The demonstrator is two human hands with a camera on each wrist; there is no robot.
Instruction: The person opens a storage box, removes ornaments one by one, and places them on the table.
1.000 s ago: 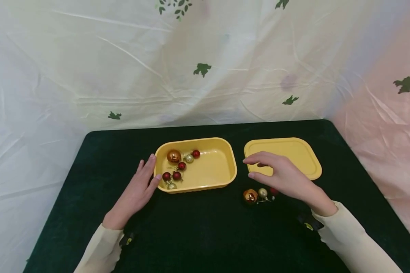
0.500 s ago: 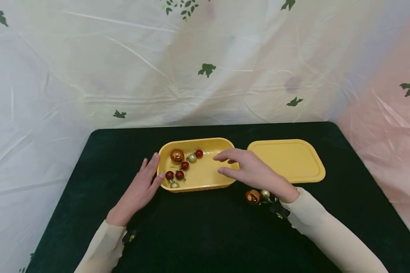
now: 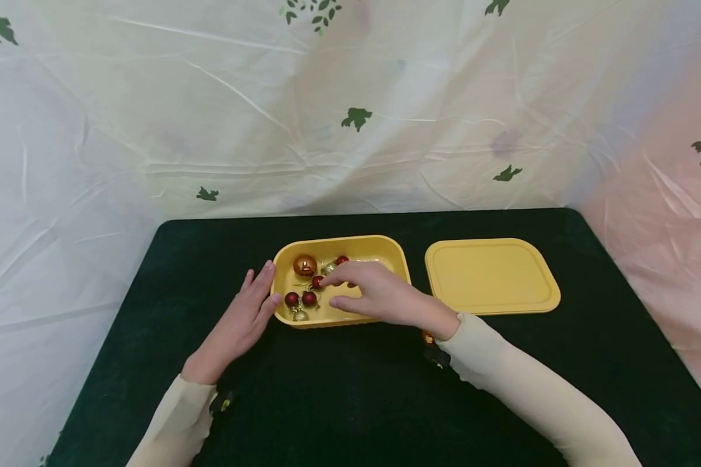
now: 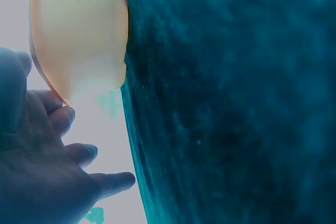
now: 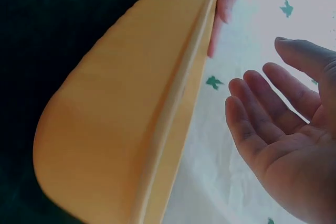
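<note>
The left hand (image 3: 239, 324) was laid flat on the desk (image 3: 339, 402), fingers relaxed and straight against the near left wall of the yellow tray (image 3: 385, 250). The right hand (image 3: 380, 298) was held over the tray, fingers released and grasping nothing. Small baubles (image 3: 301, 299) were gathered in the tray's left half. The yellow lid (image 3: 491, 275) was lying just right of the tray.
</note>
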